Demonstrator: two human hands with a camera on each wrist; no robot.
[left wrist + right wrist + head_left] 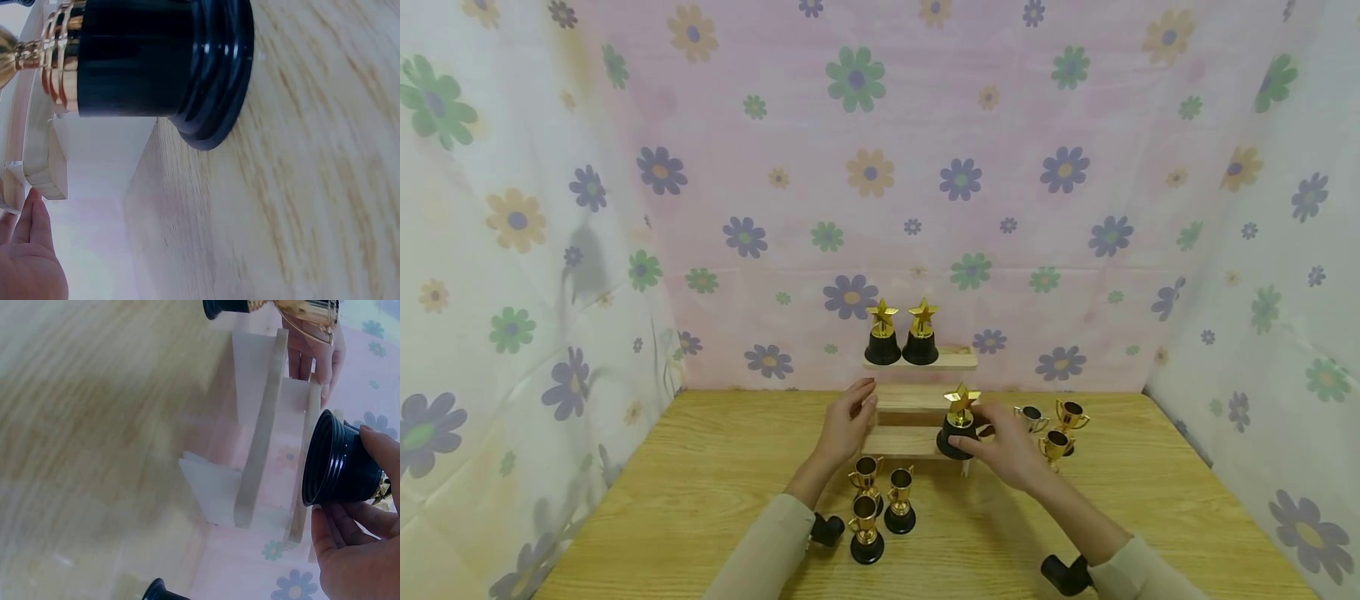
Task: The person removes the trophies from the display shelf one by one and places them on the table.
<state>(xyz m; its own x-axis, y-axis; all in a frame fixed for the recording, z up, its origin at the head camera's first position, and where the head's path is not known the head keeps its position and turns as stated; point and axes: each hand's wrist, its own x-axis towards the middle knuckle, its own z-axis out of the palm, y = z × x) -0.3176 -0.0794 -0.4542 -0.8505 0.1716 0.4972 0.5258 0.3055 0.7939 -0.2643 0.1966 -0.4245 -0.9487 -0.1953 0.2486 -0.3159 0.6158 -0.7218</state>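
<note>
My right hand (1011,446) grips the black base of a gold star trophy (958,433), thumb on one side and fingers on the other. The right wrist view shows this star trophy (359,464) with its hollow underside turned to the camera, in front of the shelf boards. A three-tier wooden display shelf (902,442) with white supports stands at the back. On its top tier, two more star trophies (882,343) sit side by side toward the left. My left hand (842,429) touches the shelf's left end; its fingers (39,219) are nearly straight.
Several gold cup trophies (865,533) with black bases stand on the table (737,475) before the shelf's left part. To the right of the shelf are a silver cup (1032,418) and gold cups (1055,446). Flowered cloth (910,125) hangs behind and at both sides.
</note>
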